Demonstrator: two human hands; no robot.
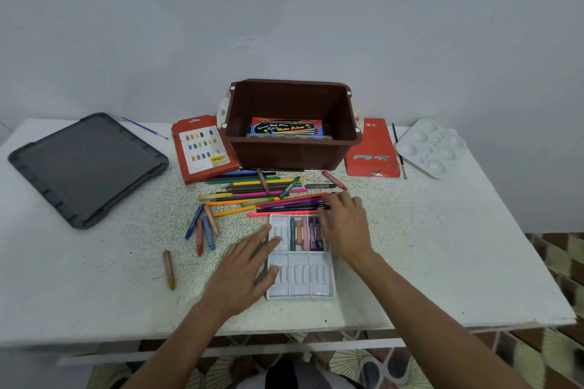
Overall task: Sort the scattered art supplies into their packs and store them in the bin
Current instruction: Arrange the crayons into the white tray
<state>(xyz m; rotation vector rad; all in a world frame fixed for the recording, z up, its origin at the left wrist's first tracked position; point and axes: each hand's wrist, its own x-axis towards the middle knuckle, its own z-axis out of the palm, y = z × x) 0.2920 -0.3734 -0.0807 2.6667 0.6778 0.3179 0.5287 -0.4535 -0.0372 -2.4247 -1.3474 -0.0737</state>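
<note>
A white tray [300, 278] is laid near the front edge of the table [442, 246], and all places are given from it. Its left rim is pressed by the left hand [243, 271], fingers straight and flat, nothing grasped. The right hand [344, 230] is held over the tray's far right corner, knuckles up; whether anything is pinched beneath its fingers cannot be told.

A row of crayons [305, 232] is already seated in the tray's far half, long axes running front to back; the near half is unfilled. The loose crayons [203, 227] are found to the left of the tray, lying roughly parallel to the slots, with a single crayon [169, 268] further left again. They are judged nearer the left hand, and little turning should be needed.

Pencils [252, 186] are spread crosswise just beyond the tray, and the bin [290, 151] is set beyond those. Bare table is left between the tray and the loose crayons.
</note>
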